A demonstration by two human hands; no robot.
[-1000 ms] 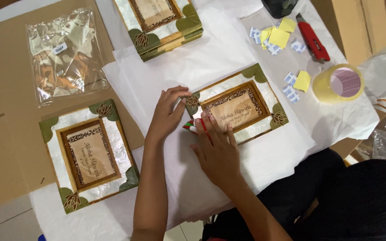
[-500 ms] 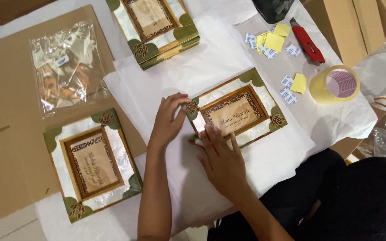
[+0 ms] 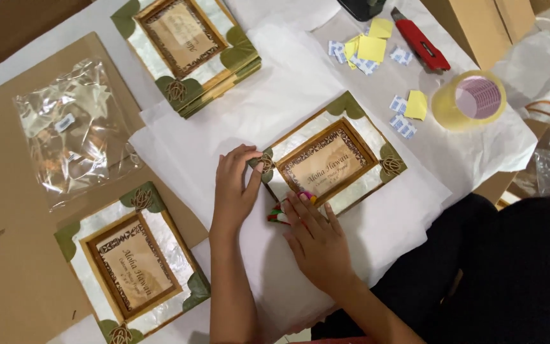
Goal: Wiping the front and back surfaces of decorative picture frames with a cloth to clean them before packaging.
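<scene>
A rectangular picture frame [image 3: 332, 159] with pearly white inlay, green leaf corners and a brown inner border lies on white tissue paper [image 3: 300, 95]. My left hand [image 3: 235, 188] rests on the frame's near-left corner, thumb and fingers pinching at it. My right hand [image 3: 316, 239] lies flat on the paper just below the frame, fingertips on a small red, green and pink object [image 3: 280, 215] at the frame's lower edge.
A matching frame [image 3: 132, 264] lies lower left on brown cardboard [image 3: 7, 255]. A stack of frames [image 3: 189, 48] sits at the top. Also here: a clear plastic bag [image 3: 74, 137], a tape roll [image 3: 469, 100], a red cutter [image 3: 423, 44], yellow and blue-white stickers [image 3: 367, 48].
The view has shifted slightly. Both hands stay at the middle frame's near corner; my left hand's fingers have curled tighter onto the corner.
</scene>
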